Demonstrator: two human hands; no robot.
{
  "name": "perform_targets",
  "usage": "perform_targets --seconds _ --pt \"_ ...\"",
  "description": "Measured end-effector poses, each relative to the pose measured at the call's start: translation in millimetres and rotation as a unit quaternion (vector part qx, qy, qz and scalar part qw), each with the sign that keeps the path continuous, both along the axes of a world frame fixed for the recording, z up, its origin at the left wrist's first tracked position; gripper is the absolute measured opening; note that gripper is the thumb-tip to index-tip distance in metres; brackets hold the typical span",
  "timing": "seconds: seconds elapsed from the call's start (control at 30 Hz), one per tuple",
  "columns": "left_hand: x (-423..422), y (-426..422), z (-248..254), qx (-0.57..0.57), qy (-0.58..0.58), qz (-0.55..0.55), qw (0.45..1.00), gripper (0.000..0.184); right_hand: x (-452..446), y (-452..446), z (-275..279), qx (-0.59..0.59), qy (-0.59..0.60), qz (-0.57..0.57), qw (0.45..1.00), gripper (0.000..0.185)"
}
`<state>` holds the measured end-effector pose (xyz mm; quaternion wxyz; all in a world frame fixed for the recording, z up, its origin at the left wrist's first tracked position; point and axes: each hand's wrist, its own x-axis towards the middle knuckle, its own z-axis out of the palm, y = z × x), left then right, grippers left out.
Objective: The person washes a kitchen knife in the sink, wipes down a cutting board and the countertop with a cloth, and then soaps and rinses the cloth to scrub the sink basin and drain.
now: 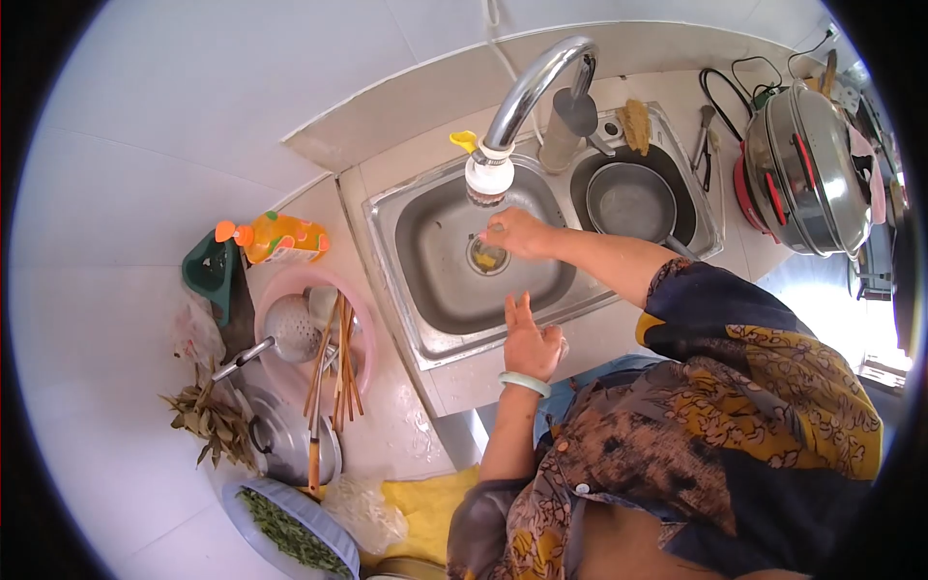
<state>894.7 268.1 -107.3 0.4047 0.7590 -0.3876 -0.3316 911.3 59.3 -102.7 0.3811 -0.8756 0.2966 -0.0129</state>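
My right hand [522, 235] reaches over the steel sink [435, 280], just beside the drain [488, 255], with its fingers pinched together. Whatever is between the fingertips, if anything, is too small to name. Yellowish bits lie in the drain strainer. My left hand [535, 343], with a pale green bangle at the wrist, is over the sink's front edge. Two of its fingers point forward toward the basin and the others are partly bent; nothing shows in it. Above the basin hangs the faucet [534, 87] with a white filter head [489, 174].
A second basin holds a dark pan [631, 199]. Left of the sink stand an orange bottle [280, 238] and a pink basin [280, 379] with chopsticks and a ladle. Leafy greens [290, 530] fill a blue basket. At right is a large steel pot [812, 169].
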Motion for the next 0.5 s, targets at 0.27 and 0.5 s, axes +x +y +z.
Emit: perform_targets --seconds 0.27,0.5 --pt "7.0 14.9 -5.6 -0.047 0.025 0.069 0.996 0.059 10.5 -1.2 18.4 -0.032 -0.019 0.050 0.998 0.049" --pt "1.3 20.6 -3.9 -0.083 0.032 0.094 0.992 0.054 4.5 -5.3 5.5 -0.026 -0.007 0.015 1.000 0.042"
